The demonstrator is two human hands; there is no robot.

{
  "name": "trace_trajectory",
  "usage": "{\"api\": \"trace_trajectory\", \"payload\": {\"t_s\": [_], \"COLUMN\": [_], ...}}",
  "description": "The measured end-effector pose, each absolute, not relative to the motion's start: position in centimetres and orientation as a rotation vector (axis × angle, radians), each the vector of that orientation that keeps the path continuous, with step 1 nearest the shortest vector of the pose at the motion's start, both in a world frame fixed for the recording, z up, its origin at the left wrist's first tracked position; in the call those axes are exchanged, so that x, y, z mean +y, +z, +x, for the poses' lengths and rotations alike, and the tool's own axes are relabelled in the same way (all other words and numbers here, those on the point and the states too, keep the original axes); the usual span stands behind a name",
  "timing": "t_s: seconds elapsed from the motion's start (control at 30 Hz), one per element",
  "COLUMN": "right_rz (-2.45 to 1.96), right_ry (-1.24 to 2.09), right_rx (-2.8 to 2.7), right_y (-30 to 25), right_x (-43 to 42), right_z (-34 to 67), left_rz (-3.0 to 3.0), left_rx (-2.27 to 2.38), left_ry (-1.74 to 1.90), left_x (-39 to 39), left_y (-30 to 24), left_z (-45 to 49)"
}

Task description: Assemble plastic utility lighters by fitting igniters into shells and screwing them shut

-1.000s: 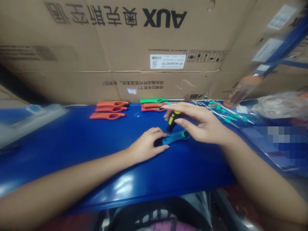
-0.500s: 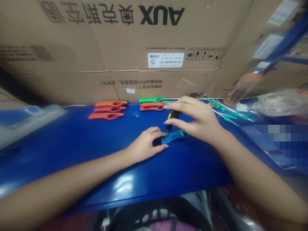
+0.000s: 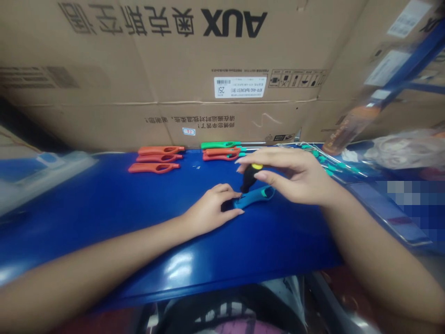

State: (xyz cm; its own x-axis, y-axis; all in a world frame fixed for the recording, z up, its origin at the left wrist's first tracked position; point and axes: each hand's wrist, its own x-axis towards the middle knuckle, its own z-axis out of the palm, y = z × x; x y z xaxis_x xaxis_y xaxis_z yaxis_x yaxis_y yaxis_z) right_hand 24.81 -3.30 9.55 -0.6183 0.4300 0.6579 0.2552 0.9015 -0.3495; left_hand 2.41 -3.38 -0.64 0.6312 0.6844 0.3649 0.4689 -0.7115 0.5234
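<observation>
A black-and-yellow screwdriver [image 3: 249, 179] is in my right hand [image 3: 295, 174], between thumb and fingers, tilted with its handle leaning right. Its tip comes down at the left end of a blue lighter handle [image 3: 252, 197] lying on the table. Whether the tip sits in a screw is too small to tell. My left hand [image 3: 208, 208] pinches that same left end between thumb and fingers, resting on the table. A teal piece [image 3: 267, 191] shows in the oval opening at the handle's right end.
Several orange handles [image 3: 155, 168] lie at the back left of the blue table [image 3: 139, 199]. Behind my hands are a green handle [image 3: 219, 144] and orange ones [image 3: 220, 153]. Metal rods with teal parts [image 3: 321, 157], a bottle [image 3: 351, 130] and a plastic bag [image 3: 399, 150] stand right. Cardboard [image 3: 167, 74] rises behind.
My right hand has dropped slightly and shifted right, its grip turned around the screwdriver. Less of the screwdriver's shaft shows. My left hand stays on the blue lighter handle.
</observation>
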Motion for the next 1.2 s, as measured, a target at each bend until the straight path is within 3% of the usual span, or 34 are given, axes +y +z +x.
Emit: {"api": "trace_trajectory", "payload": {"t_s": [0.37,0.63,0.9,1.2], "right_rz": [-0.674,-0.815,-1.470,-1.655], "right_ry": [0.021,0.176,-0.252,-0.173], "right_rx": [-2.093,-1.757,-1.814,-2.000], "right_y": [8.2,9.8,7.3,5.1], "right_x": [-3.1,0.0,3.3,3.6], "right_z": [23.6,28.3,35.1,36.8], "left_rz": [2.486,2.528,2.732,2.742], "left_rx": [0.895,0.983,1.058,1.124], "left_ry": [0.756,0.620,0.406,0.547], "left_x": [-3.5,-2.4,2.1,10.1], "left_y": [-0.5,1.3,2.2,5.9], "left_z": [2.5,1.3,0.0,-1.2]}}
